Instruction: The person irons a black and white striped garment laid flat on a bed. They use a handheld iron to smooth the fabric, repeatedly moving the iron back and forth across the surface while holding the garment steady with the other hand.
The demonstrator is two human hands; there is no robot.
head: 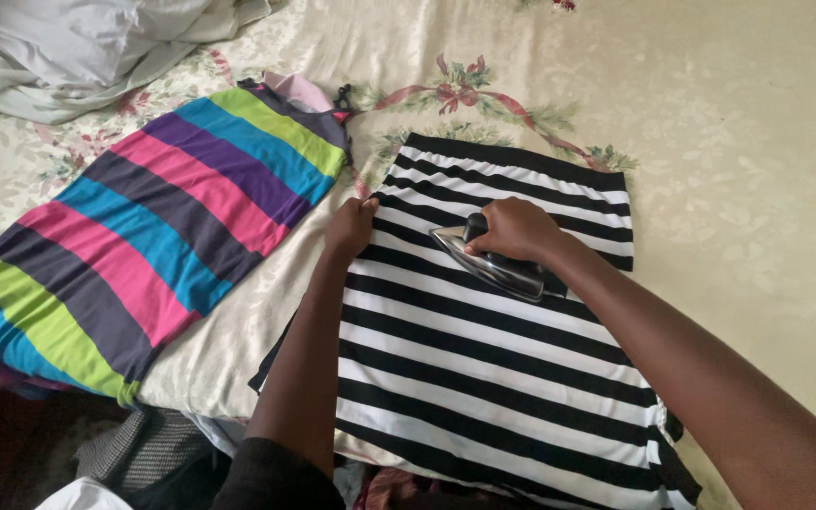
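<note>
Head view. The right hand (517,229) is clenched around the dark handle of a metal clothes iron with a polished silver body (493,264). The iron rests soleplate-down on the black-and-white horizontally striped knit garment (484,378). Its long axis runs diagonally, with the pointed tip toward the upper left and the heel toward the lower right, under the wrist.

The left hand (351,225) pinches the garment's left edge near its upper corner, fingers closed on the cloth. The iron tip lies just to the right of these fingers, near but apart; the left hand is the nearer of the two to that edge.

The striped garment lies flat on a cream floral bedspread (739,170), its long axis running from the far hem toward the person. A multicoloured striped garment in pink, blue, green and purple (153,246) lies flat to its left, apart. Crumpled white fabric (68,47) sits at the upper left.
</note>
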